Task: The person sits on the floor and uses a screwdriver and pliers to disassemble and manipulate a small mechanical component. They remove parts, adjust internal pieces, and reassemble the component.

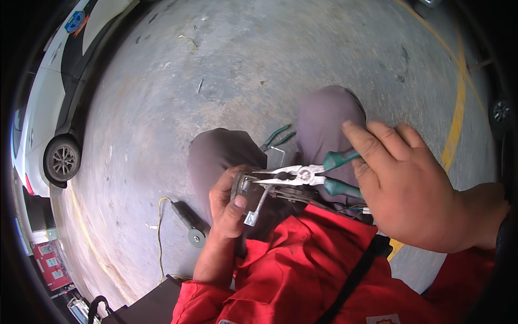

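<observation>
Left hand (229, 208) grasps metal part (245, 186), left of green-handled pliers (305, 174); right hand (410, 181), outstretched, seems to hold pliers loosely, grip partly hidden.

Soft light, dark fisheye-curved edges

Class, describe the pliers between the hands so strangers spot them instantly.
From the red jacket, move up to the knees. There, between left hand and right hand, pliers stretch sideways, green handles and silvery jaws spread open. Unlike the green-handled pair on the floor, these are off the ground.
</observation>
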Tool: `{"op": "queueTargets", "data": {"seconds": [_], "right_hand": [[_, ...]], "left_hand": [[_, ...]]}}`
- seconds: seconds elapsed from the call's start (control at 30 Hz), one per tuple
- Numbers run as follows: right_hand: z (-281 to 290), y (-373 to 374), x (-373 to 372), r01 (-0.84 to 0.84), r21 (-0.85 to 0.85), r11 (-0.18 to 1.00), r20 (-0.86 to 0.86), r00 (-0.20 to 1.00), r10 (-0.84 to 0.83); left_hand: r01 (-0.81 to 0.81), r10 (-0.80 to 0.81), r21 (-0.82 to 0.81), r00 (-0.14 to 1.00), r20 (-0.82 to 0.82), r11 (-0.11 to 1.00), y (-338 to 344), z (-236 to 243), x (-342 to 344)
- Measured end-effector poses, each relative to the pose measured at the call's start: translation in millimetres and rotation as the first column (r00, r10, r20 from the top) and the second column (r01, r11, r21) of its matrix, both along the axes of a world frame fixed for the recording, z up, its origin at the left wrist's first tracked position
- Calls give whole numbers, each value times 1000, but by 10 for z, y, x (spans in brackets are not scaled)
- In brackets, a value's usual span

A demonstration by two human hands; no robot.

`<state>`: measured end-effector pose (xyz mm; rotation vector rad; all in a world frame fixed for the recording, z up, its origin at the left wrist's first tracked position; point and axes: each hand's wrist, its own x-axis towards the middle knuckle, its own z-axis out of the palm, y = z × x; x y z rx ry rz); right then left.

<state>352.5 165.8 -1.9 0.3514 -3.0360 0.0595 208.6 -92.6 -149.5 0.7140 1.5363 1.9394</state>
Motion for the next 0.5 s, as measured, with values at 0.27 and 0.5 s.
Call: {"op": "queueTargets", "data": {"seconds": [0.27,0.5], "right_hand": [[79,105,-13,11,-172,985,191,981,23],[81,4,-71,-78,13,997,42,996,78]], "left_hand": [[-11,8,-36,995,-96,999,-65,-16,12],[-46,30,-51,960,-280,998,-103,-51,11]]}}
